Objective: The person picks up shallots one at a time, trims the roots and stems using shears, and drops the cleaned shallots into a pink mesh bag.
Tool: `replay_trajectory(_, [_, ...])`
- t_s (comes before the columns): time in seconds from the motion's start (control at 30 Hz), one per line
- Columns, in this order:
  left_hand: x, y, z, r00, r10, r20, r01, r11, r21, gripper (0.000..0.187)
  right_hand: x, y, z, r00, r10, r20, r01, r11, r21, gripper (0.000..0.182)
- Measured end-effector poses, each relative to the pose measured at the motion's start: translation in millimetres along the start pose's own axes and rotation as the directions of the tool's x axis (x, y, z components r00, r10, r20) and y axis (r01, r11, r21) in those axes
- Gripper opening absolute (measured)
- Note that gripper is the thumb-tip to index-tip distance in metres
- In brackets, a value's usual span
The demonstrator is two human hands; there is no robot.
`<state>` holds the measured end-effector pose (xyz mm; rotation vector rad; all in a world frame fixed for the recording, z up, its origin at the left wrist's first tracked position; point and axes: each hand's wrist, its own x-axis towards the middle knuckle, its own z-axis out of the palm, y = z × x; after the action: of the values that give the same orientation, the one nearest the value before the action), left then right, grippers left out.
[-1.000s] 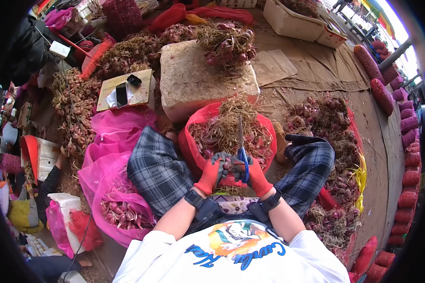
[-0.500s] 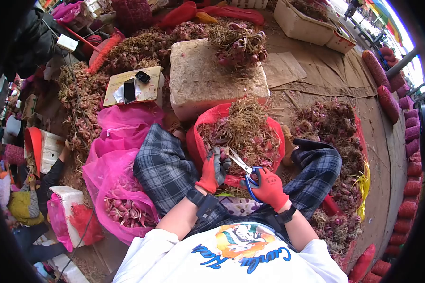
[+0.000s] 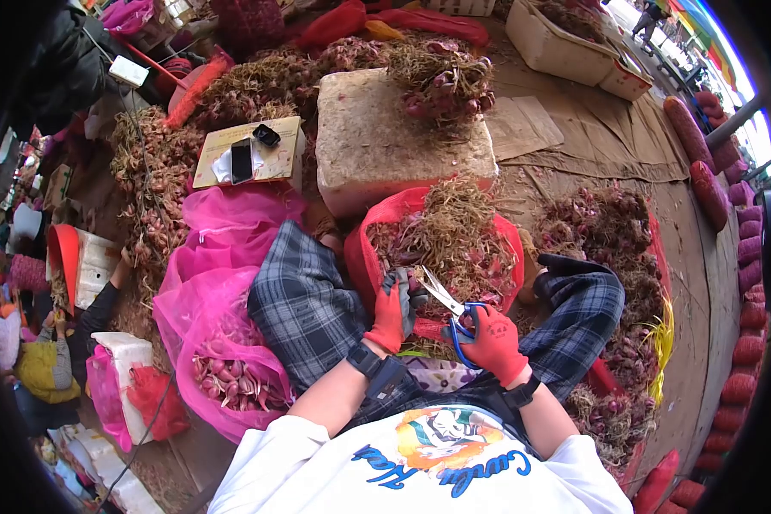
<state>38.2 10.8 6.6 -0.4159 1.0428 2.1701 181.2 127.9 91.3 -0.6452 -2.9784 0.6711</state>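
My right hand (image 3: 493, 343), in a red glove, is closed round the blue handles of a pair of scissors (image 3: 444, 295). The blades are parted and point up and left toward my left hand (image 3: 394, 310). That hand wears a red and grey glove, and its fingers are closed on a shallot (image 3: 417, 276), largely hidden by the fingers. Both hands are over the near edge of a red mesh bag (image 3: 512, 248). Inside it lie shallots with dry roots and stalks (image 3: 454, 223).
A pink mesh bag (image 3: 218, 300) of shallots lies left of my legs. Beyond the red bag stands a foam box (image 3: 360, 128) with a shallot bunch on top. A yellowish box (image 3: 274, 158) carries a phone. Shallot heaps (image 3: 600, 231) lie at the right. People work at far left.
The whole view has shifted slightly. My hands keep nearly the same place over the red bag, with the scissors still in my right hand.
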Motion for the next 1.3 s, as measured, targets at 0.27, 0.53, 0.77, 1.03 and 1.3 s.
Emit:
replay_trajectory(0.27, [2, 7, -3, 1.000, -0.009, 0.000, 0.009, 0.999, -0.054, 0.022, -3, 4, -4, 1.000, -0.013, 0.020, 0.013, 1.000, 0.008, 0.049])
replay_trajectory(0.53, [0, -7, -18, 0.952, 0.170, 0.255, -0.218, 0.960, 0.174, 0.014, 2, -2, 3, 0.999, -0.002, -0.045, 0.002, 1.000, -0.001, 0.045])
replay_trajectory(0.77, [5, -10, -26, 0.972, 0.101, 0.210, -0.151, 0.960, 0.237, 0.013, -3, 2, 12, 0.999, 0.050, 0.013, -0.050, 0.998, -0.026, 0.048])
replay_trajectory(1.03, [-4, -3, -12, 0.977, 0.045, 0.211, -0.064, 0.995, 0.083, 0.014, -3, 9, 14, 0.980, 0.088, 0.177, -0.122, 0.974, 0.193, 0.042])
replay_trajectory(1.3, [-5, 13, -2, 0.979, -0.057, 0.195, 0.067, 0.997, -0.045, 0.020, -8, 13, -1, 0.998, 0.028, -0.058, -0.022, 0.993, 0.114, 0.043])
